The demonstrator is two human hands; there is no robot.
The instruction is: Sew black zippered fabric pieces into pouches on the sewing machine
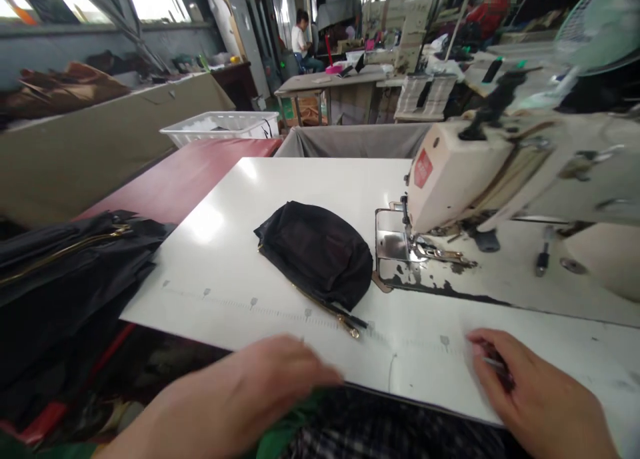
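A black fabric pouch (317, 252) with a gold zipper lies on the white table (280, 192), just left of the sewing machine's (465, 172) needle plate. My left hand (260, 389) rests at the table's near edge, below the pouch, fingers together, and I see nothing in it. My right hand (530, 389) lies on the table at the lower right with fingers curled around a small thin metal tool, which is blurred.
A heap of black fabric with gold zippers (65, 265) lies at the left. A white plastic basket (223, 127) and a grey cloth bin (355, 140) stand beyond the table. A fan (600, 25) is at upper right. Another person (301, 40) sits at a far table.
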